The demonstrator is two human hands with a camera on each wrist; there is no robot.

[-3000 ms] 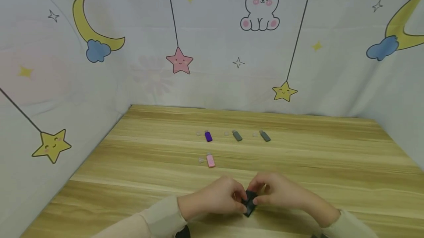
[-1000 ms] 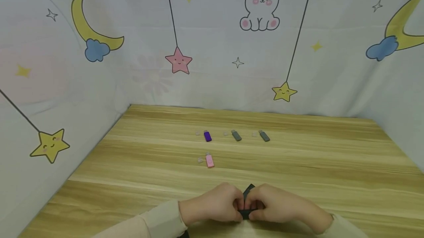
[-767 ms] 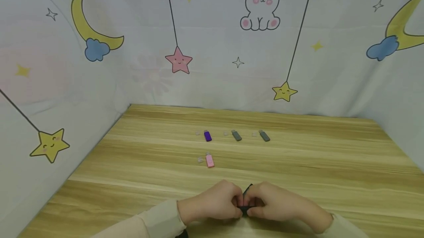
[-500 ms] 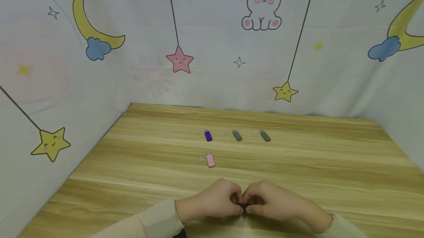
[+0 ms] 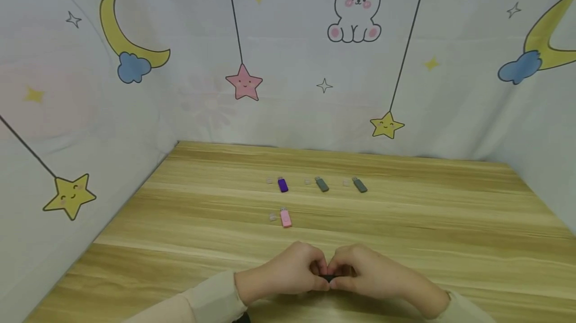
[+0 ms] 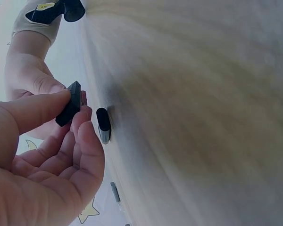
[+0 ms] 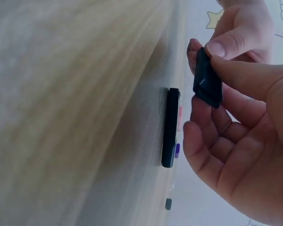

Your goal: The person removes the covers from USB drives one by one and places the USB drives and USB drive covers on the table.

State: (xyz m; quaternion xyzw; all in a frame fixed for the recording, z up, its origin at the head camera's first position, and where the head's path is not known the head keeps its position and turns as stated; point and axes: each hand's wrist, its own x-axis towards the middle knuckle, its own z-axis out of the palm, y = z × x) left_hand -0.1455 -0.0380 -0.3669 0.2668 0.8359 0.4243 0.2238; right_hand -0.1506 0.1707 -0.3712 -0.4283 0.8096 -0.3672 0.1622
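Observation:
Near the table's front edge, my left hand (image 5: pixel 288 272) and right hand (image 5: pixel 371 273) meet fingertip to fingertip. Between them they pinch a small black bevelled piece (image 5: pixel 329 278), one hand at each end. In the right wrist view the black piece (image 7: pixel 207 77) shows a raised, slanted face; its exact kind is unclear. The left wrist view has its dark edge (image 6: pixel 70 107) between thumb and fingers, held above the table. Below the hands a slim black bar (image 7: pixel 170 129) lies on the tabletop; the hands hide it in the head view.
Farther back on the wood-grain table (image 5: pixel 432 213) lie a purple USB stick (image 5: pixel 282 184), two grey-green USB sticks (image 5: pixel 321 184) (image 5: pixel 359 184) and a pink USB stick (image 5: pixel 285 218). Small clear caps (image 5: pixel 272 217) sit beside them. A printed cloth (image 5: pixel 288 118) encloses the back and sides.
The black piece, earlier seen flat between the fingers, now shows as a thin strip. The hands have drawn closer together, and the dark diagonal shape beyond them has gone out of sight.

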